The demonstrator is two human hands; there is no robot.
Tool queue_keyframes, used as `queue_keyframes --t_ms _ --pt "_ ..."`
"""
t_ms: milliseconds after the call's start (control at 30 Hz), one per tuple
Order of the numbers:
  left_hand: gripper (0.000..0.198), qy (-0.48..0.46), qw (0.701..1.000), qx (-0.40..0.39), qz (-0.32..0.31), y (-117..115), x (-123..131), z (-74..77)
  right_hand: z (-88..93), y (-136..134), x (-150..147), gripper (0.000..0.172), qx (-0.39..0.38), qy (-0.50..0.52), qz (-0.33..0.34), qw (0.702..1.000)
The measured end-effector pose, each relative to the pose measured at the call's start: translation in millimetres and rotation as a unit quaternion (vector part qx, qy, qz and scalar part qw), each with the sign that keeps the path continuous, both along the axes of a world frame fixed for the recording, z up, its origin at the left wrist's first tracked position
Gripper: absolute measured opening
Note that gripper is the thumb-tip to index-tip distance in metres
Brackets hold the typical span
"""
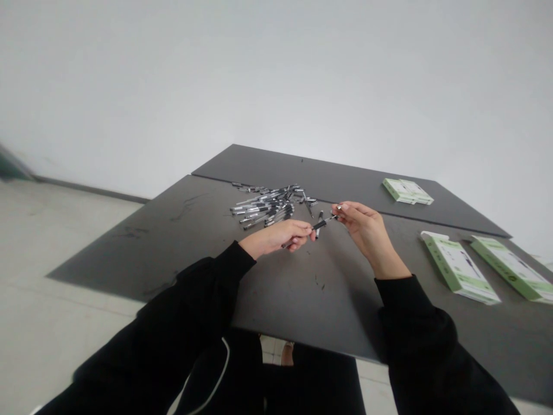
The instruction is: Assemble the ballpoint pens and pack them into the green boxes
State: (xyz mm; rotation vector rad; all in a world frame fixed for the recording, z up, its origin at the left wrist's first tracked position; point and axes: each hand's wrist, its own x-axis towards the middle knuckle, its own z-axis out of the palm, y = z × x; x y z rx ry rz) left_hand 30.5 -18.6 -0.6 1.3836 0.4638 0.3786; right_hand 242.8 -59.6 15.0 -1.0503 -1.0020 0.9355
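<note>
- Pen (320,223) is hanging in mid-air above the dark grey surface (181,230), its black grip showing, and it's bridging the gap between both hands!
- Left hand (276,237) is clamping the near end of the pen, fingers curled around it, with the very end poking out just below them.
- Right hand (363,226) is pinching the far, silvery tip between thumb and forefinger, wrist turned up.
- Hands are holding apart from each other, with only the pen joining them; how that pen's middle joins up is too small to tell from here.
- Second pen (318,232) is lying on the surface right under the held one, just beside the left fingertips.
- Loose pile of pens (263,206) is sprawling just beyond the left hand, pens crossing every which way.
- Green-and-white box (407,191) is lying flat on the far panel of the surface, off past the right hand.
- Two more green-and-white boxes (458,268) (512,269) are lying side by side at the right, well apart from the hands, the nearer one with a white flap sticking out.
- Black sleeves (207,294) are covering both forearms up to the wrists, and the pale floor (64,259) is showing at the left.
</note>
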Motion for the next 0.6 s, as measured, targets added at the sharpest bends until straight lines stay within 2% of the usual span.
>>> queue_keyframes --t_ms 167,600 --pt "0.022 0.006 1.0 -0.01 0.005 0.6 0.9 -0.5 4.5 -3.1 -3.2 0.016 -0.012 -0.002 0.016 1.0" --pt "0.023 0.006 0.999 -0.036 -0.004 2.9 -3.6 3.2 2.7 -5.4 -7.8 0.022 -0.03 -0.003 0.052 0.998"
